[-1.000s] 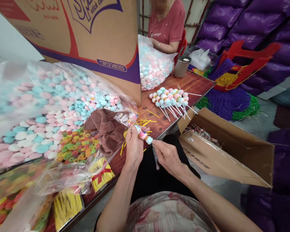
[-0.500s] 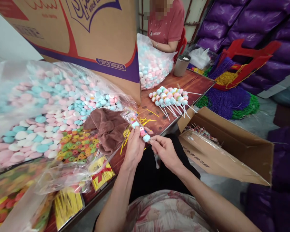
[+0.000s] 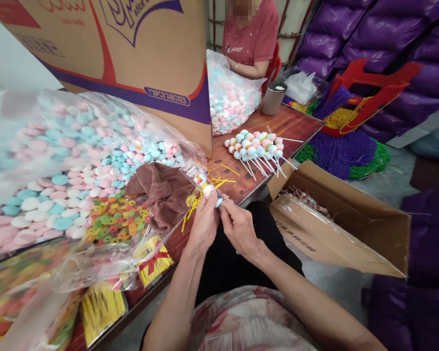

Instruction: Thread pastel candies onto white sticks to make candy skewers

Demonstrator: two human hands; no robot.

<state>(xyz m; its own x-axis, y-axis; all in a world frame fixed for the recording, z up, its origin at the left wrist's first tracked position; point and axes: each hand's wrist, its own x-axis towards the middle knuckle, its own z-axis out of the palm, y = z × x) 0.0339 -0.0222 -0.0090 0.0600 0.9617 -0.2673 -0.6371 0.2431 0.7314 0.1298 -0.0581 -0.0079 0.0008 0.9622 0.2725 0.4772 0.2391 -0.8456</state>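
Note:
A marshmallow skewer [image 3: 201, 182] in a clear plastic wrapper points up and left over the table's edge. My left hand [image 3: 205, 217] is closed around its lower part. Against its bottom end, my right hand [image 3: 237, 222] pinches with the fingers closed, close beside the left; what lies between those fingertips is mostly hidden. Yellow twist ties [image 3: 219, 183] are scattered just beyond both hands. A brown cloth [image 3: 161, 195] lies to their left. Farther back on the table, a pile of marshmallow skewers [image 3: 254, 145] rests with white sticks facing me.
Bags of pastel marshmallows [image 3: 62, 180] and ring candies [image 3: 119, 219] cover the left side. A large carton [image 3: 131, 63] stands behind. An open cardboard box [image 3: 336, 229] sits at the right. Across the table sits a person [image 3: 250, 44] near a grey cup [image 3: 274, 99].
My right hand has moved left and up, close against my left hand. The fingers now cover more of the skewer's lower end, and the view has shifted slightly.

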